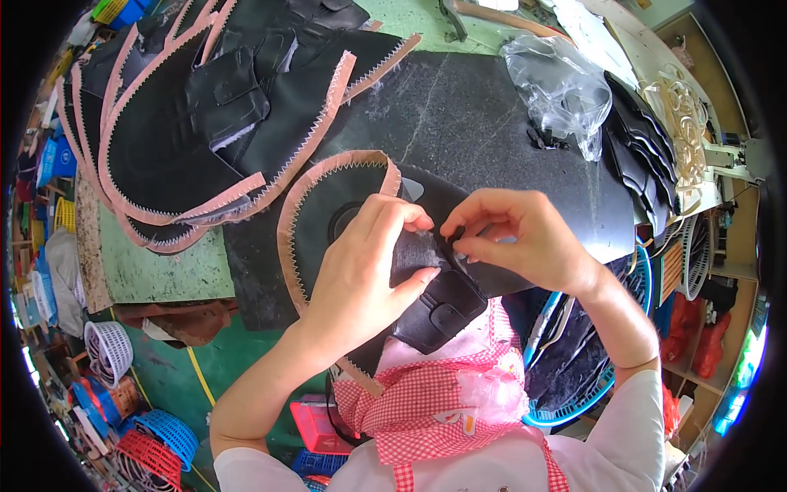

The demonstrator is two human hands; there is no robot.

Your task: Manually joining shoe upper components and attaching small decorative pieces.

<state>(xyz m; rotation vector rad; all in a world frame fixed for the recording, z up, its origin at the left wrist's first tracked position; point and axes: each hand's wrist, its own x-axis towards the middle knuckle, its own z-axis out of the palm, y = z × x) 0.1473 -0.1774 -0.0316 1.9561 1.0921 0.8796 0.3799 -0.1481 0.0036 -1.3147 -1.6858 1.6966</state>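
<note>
Left hand [365, 262]: pressing down flat on a black leather piece [344, 221], fingers curled over its top, thumb stretched along the strap.
Right hand [516, 238]: pinching a small black clip [453, 235] between thumb and forefinger, the other fingers curling loosely.
Leather piece: lying at the near edge of the dark slab [475, 123], curved, matte, trimmed in pink zigzag edging (a buckled strap [438, 307] is hanging toward the checked apron [434, 402]).
Stack [188, 123]: similar trimmed pieces are piling at the slab's far-left corner.
Bag [557, 86]: crinkled clear plastic is sitting at the far-right edge.
</note>
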